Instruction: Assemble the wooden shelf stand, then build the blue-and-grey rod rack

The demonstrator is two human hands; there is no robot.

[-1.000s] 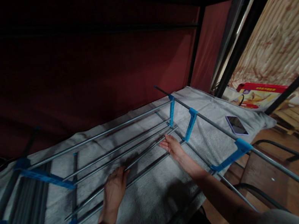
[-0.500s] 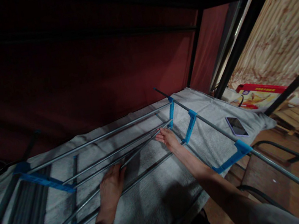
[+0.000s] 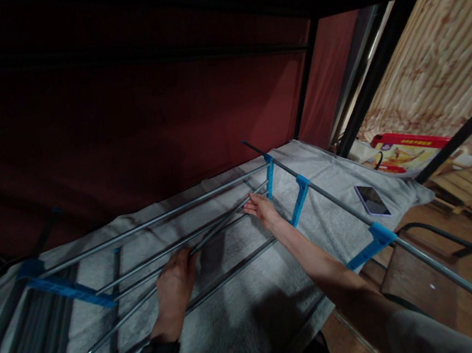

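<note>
My left hand [image 3: 175, 285], with a black band on its wrist, is closed around a loose grey metal tube [image 3: 122, 322] near its middle. My right hand [image 3: 262, 211] pinches the same tube toward its far end. The tube slants across a rack frame of metal tubes and blue plastic brackets, its near end free above the cloth. One blue bracket [image 3: 299, 200] stands just right of my right hand, and another blue bracket [image 3: 71, 289] joins tubes at the left. Fixed tubes [image 3: 147, 220] run lengthwise beyond my hands.
A grey cloth [image 3: 257, 294] covers the work surface. Several spare tubes [image 3: 39, 333] lie side by side at the left. A phone [image 3: 373, 200] rests at the right, near a long tube [image 3: 464, 276] reaching past the edge. A dark red panel [image 3: 156, 136] stands behind.
The far part of the loose tube has risen slightly, and my right hand has moved up a little with it. My left hand keeps its hold, shifting slightly upward.
</note>
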